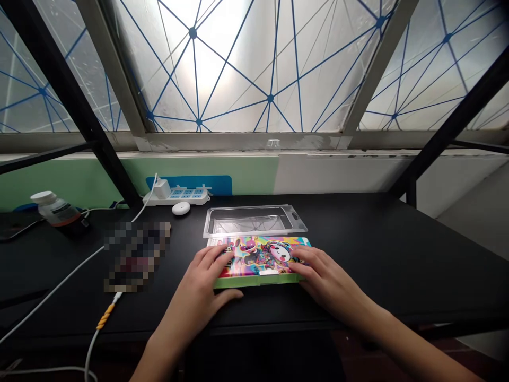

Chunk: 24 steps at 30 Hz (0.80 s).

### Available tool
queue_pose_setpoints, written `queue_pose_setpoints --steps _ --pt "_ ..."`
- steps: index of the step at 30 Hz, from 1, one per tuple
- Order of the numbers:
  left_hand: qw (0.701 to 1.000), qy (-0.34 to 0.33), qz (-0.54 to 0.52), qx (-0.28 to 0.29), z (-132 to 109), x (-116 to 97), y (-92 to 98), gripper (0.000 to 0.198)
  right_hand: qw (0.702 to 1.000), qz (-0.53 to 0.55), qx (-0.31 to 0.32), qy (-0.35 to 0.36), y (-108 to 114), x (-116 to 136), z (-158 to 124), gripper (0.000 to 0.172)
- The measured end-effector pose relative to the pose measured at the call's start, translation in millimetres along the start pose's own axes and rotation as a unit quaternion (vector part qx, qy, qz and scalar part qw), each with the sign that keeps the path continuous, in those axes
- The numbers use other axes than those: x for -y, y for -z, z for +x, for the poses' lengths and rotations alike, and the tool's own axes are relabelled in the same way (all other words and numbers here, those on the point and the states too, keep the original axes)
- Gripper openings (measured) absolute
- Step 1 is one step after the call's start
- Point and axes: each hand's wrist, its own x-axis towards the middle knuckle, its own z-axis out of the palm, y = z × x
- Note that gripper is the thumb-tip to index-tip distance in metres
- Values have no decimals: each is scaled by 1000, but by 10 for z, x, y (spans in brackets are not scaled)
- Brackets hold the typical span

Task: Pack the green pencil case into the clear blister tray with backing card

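Note:
A pencil case (258, 260) with a bright cartoon lid and a green front side lies flat on the black desk. My left hand (204, 281) grips its left end, fingers over the lid and thumb stretched along the front edge. Around the right end is my right hand (324, 278), its fingertips bent onto the lid near the round white cartoon face; its thumb is mostly hidden. Just behind the case sits a clear plastic tray (292, 228), apart from both hands.
A white power strip (191, 197) and a round white earbud-like case (181, 208) stand at the back. On the left are a pixelated device (137, 260), a white cable (71, 278) and a white-capped bottle (59, 209). Black frame bars (457, 122) slant up at both sides.

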Motion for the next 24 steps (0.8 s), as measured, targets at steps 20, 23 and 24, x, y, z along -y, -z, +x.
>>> queue_pose_setpoints --steps 20,23,24 --pt "973 175 -121 92 -49 -6 46 106 939 163 -14 -301 203 -498 455 31" --pt "972 187 -121 75 -33 -7 50 90 958 168 1 -232 203 -393 271 23" --pt "971 194 -119 69 -25 -1 46 79 961 172 32 -213 210 -352 192 23"
